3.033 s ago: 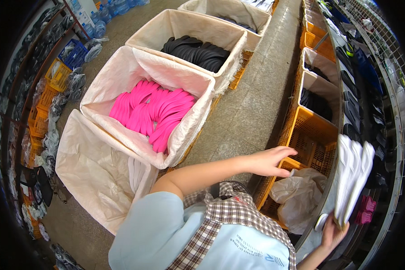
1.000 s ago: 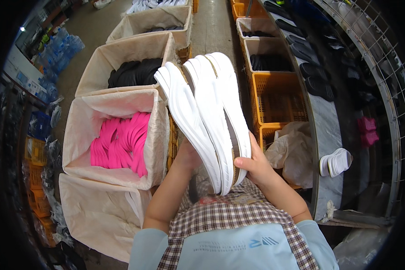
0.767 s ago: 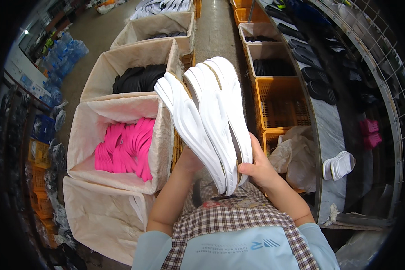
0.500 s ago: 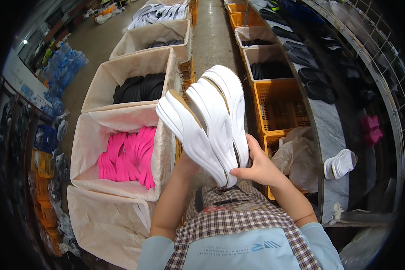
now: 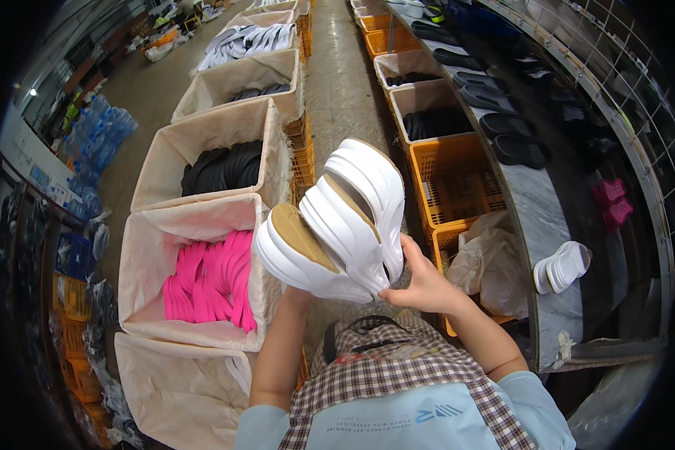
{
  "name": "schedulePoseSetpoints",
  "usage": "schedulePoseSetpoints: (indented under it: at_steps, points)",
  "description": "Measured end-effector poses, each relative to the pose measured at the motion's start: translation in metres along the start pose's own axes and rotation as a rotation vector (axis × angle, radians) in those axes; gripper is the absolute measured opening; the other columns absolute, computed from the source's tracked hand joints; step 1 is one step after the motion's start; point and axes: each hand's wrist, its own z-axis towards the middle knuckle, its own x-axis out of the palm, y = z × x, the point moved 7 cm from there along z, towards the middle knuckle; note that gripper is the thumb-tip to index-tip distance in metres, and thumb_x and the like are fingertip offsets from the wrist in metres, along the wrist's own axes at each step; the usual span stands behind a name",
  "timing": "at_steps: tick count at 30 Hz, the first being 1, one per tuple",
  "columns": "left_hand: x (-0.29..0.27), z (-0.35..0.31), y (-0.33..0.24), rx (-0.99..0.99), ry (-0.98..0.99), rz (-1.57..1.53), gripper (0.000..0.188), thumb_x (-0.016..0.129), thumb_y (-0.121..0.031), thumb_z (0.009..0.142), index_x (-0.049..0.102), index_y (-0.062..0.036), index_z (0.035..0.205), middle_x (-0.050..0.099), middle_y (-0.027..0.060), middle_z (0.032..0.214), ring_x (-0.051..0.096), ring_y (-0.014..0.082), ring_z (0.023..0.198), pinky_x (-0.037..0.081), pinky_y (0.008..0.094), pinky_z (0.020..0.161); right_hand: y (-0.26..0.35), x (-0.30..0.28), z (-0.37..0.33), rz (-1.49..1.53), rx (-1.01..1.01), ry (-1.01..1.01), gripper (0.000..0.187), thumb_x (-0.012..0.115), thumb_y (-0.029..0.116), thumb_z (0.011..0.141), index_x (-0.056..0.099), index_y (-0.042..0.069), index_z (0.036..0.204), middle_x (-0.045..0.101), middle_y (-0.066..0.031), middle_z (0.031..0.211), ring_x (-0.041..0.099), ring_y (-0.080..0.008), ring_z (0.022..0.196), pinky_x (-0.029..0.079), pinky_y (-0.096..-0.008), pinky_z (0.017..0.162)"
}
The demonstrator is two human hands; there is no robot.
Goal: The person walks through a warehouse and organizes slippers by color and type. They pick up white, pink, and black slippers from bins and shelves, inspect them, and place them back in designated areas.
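Observation:
Fanned out in front of me are three thick white shoe soles (image 5: 341,225) with grooved side walls and tan flat faces, pressed together at their near end. My right hand (image 5: 424,281) grips that end from the right, its thumb on the near tip and its fingers at the side. From the left, my left hand (image 5: 300,295) reaches beneath the leftmost sole and holds the bunch, its fingers hidden behind it. Just left of the soles, a cloth-lined bin (image 5: 146,311) holds a pile of pink straps (image 5: 211,281).
Behind the pink pile, another lined bin (image 5: 154,169) contains black pieces (image 5: 221,166). An orange crate (image 5: 457,184) stands across the aisle (image 5: 339,75). The right-hand bench (image 5: 540,217) bears black slipper pieces (image 5: 519,150) and small white pieces (image 5: 562,268). Nearest on the left is a lined bin (image 5: 176,390).
The soles have come lower and nearer to me, tilted so more of their tan faces shows, and fanned wider. Both hands keep hold. The view has shifted slightly.

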Motion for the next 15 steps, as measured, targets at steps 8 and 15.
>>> schedulePoseSetpoints:
  at_steps: [8,15]
  points:
    - [0.025,-0.010,0.004,-0.502,-0.201,-0.545,0.055,0.058,-0.027,0.091,0.038,-0.0011,0.134,0.048,0.0123,0.131,0.050,0.0237,0.117,0.042,0.0366,0.098,-0.008,-0.022,0.019,-0.537,-0.472,-0.171,0.075,0.063,0.007,0.076,0.031,0.011,0.143,0.041,-0.0099,0.141,0.037,-0.0311,0.130,0.026,-0.0427,0.109]
    - [0.045,-0.015,-0.005,-0.580,-0.350,-0.893,0.040,0.048,-0.025,0.096,0.047,0.0004,0.127,0.059,0.0149,0.115,0.060,0.0217,0.103,0.052,0.0346,0.088,-0.055,-0.011,0.020,0.605,0.075,0.071,0.052,0.059,0.020,0.088,0.041,0.005,0.134,0.042,-0.0153,0.139,0.041,-0.0246,0.127,0.034,-0.0385,0.106]
